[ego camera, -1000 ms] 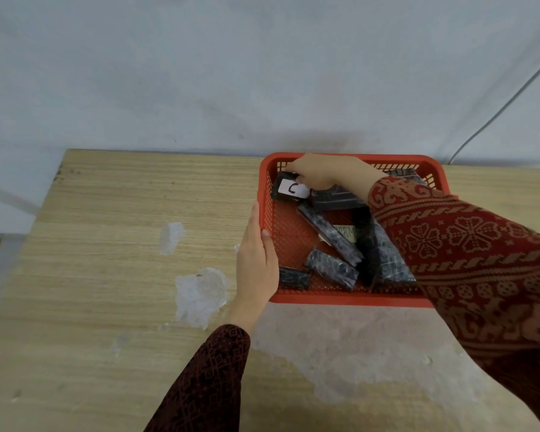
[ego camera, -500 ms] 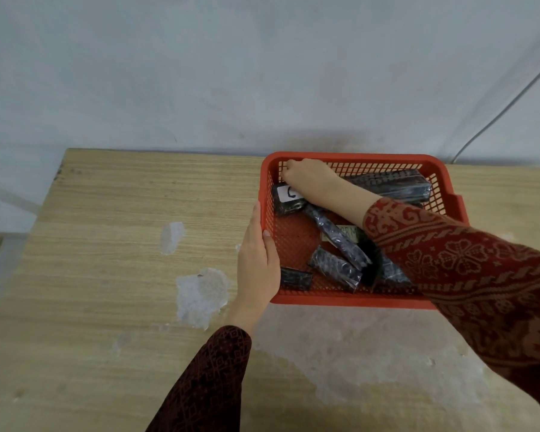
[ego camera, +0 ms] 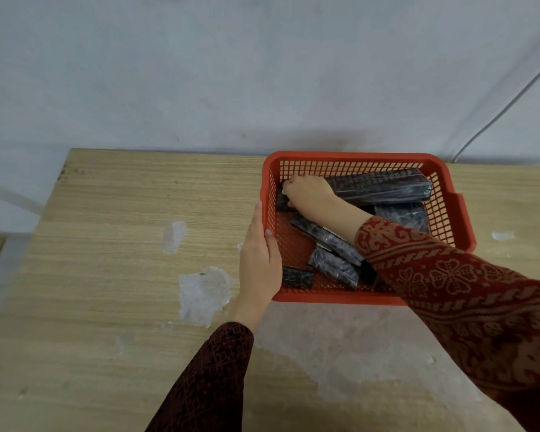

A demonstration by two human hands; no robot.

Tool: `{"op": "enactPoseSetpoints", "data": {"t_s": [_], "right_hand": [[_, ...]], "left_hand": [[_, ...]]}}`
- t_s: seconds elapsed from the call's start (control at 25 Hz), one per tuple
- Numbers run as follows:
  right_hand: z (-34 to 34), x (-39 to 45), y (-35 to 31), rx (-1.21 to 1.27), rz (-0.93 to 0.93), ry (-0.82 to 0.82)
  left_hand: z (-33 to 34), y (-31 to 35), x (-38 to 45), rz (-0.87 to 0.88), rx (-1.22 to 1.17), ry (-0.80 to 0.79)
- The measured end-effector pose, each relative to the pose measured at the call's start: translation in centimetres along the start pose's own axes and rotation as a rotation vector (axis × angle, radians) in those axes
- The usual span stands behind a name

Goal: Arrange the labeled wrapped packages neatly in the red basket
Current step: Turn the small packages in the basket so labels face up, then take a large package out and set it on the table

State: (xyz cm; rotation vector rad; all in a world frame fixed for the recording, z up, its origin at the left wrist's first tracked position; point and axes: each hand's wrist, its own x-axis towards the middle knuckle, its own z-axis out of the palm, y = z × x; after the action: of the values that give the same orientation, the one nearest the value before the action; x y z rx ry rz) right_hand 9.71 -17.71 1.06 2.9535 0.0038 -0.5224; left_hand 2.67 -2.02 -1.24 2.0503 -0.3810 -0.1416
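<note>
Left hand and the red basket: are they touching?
Touching. The head view shows the left hand pressed flat against the outer left wall of the red basket, with its thumb lying along the rim and no gap visible.

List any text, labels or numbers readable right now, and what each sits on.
None can be read at this moment.
Small package in the red basket, far left corner: only a white label edge shows; the right hand hides its marking.
Long diagonal package: a pale strip along its edge, too small to read.
Long package at the back wall: glossy wrap, no label visible.
</note>
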Motion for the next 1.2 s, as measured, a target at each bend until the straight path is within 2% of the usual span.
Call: {"op": "enactPoseSetpoints", "data": {"t_s": [0.12, 0.28, 0.36, 0.44, 0.52, 0.64, 0.72, 0.84, 0.92, 1.04, 1.2], "right_hand": [[-0.1, -1.8, 0.9, 0.085, -0.047, 0.086], [0.8, -6.8, 2.2, 0.282, -0.010, 0.337], [1.5, -9.4, 3.3, 0.313, 0.059, 0.349], [2.3, -11.8, 4.8, 0.356, 0.148, 0.325], [3.5, -14.6, 6.4, 0.436, 0.259, 0.347], [6.2, -19.0, 6.8, 0.568, 0.469, 0.401], [8.1, -21.0, 5.7, 0.624, 0.571, 0.398], [9.7, -21.7, 4.0, 0.586, 0.626, 0.407], [10.1, -21.6, 3.7, 0.544, 0.647, 0.471], [10.3, -21.4, 3.6, 0.526, 0.620, 0.547], [10.2, -21.4, 3.5, 0.501, 0.615, 0.537]], "left_hand": [[0.0, -0.1, 0.0, 0.008, 0.022, 0.001], [0.1, 0.1, -0.1, -0.009, 0.034, -0.004], [0.0, 0.4, -0.2, 0.048, 0.206, 0.047], [0.2, 0.8, -0.4, 0.188, 0.479, 0.090], [0.6, 1.5, -0.5, 0.328, 0.635, 0.066], [2.2, 3.1, 0.8, 0.415, 0.622, -0.031], [4.4, 4.6, 2.7, 0.434, 0.599, -0.158], [7.9, 5.9, 5.9, 0.473, 0.688, -0.332], [9.7, 5.9, 7.3, 0.508, 0.773, -0.394], [10.6, 5.8, 8.3, 0.549, 0.806, -0.375], [9.7, 7.0, 8.0, 0.565, 0.705, -0.316]]}}
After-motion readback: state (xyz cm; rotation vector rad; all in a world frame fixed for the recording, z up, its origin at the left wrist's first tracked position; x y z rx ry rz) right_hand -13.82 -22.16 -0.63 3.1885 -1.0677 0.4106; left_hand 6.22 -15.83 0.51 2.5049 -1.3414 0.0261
